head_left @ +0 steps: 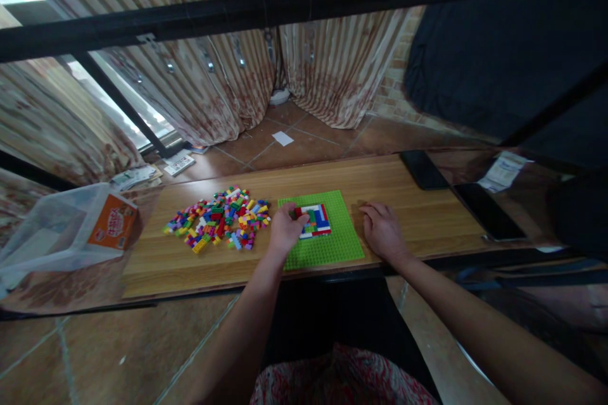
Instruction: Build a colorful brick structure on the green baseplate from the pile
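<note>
A light green studded baseplate [344,234] lies on the wooden board. Attached near its middle is a low square build of toy bricks [323,221], with red, white and blue around the outside and green inside. My left hand [284,229] is over the plate's left part, thumb and forefinger closed around a dark red toy brick [298,211] at the build's left edge. The fingers partly cover that edge. Just right of the baseplate, my right hand [384,231] rests on the wood, fingers loosely bent and holding nothing.
Loose coloured bricks [218,218] are heaped on the left of the wooden board [266,269]. A clear plastic box [61,228] with an orange label stands further left. Two dark phone-like slabs [424,170] lie at the right. A black bar [304,7] crosses beyond the table.
</note>
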`<state>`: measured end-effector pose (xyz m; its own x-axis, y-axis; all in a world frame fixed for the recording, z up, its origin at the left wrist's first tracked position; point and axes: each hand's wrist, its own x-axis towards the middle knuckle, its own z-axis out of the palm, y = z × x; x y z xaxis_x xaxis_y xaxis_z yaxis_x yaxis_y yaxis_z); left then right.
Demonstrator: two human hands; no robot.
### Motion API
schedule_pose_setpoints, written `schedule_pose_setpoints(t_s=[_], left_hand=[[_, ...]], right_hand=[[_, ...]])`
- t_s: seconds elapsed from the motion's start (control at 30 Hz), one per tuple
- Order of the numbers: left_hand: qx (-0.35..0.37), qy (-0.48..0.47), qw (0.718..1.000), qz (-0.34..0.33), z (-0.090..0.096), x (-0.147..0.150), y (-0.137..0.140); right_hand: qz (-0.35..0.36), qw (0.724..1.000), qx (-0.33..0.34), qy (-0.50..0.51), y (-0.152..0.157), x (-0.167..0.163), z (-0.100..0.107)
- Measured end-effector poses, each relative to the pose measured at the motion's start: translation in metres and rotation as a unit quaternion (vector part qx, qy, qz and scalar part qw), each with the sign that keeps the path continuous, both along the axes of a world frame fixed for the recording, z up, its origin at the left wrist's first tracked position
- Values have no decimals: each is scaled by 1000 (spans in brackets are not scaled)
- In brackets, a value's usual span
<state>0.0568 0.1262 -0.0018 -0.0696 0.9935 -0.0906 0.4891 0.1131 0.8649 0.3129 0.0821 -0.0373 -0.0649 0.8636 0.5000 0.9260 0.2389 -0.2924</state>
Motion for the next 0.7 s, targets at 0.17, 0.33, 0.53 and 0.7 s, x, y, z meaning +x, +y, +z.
schedule_pose_setpoints(t_s=[0.17, 0.33, 0.53, 0.7], left_hand=[[-29, -28, 999, 12, -2, -1, 10], [-39, -11, 999, 15, -2, -2, 15], [-68, -39, 997, 26, -1, -1, 17], [-15, -84, 995, 46, 6, -4, 8]], right_hand=[[0, 1000, -7, -3, 0, 2, -2], [6, 1000, -11, -10, 1, 2, -2], [7, 1000, 11, -10, 0, 1, -4], [15, 999, 28, -26, 3, 5, -11]])
